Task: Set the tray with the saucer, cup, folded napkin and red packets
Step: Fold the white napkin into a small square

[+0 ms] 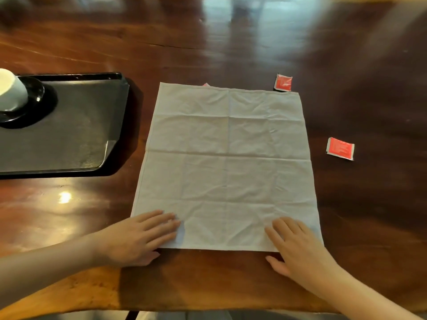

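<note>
A white cloth napkin [227, 162] lies spread flat and unfolded on the wooden table. My left hand [136, 239] presses flat on its near left corner. My right hand [298, 250] rests flat on its near right corner. A black tray [76, 135] sits to the left, carrying a black saucer [34, 105] with a white cup [11, 91] on it. One red packet [283, 82] lies by the napkin's far right corner, another red packet [340, 148] lies right of the napkin, and a sliver of a third red packet [205, 84] peeks from under the far edge.
The dark polished wooden table [231, 42] stretches beyond the napkin. Its near edge [161, 306] runs just below my wrists. The tray's right half holds nothing.
</note>
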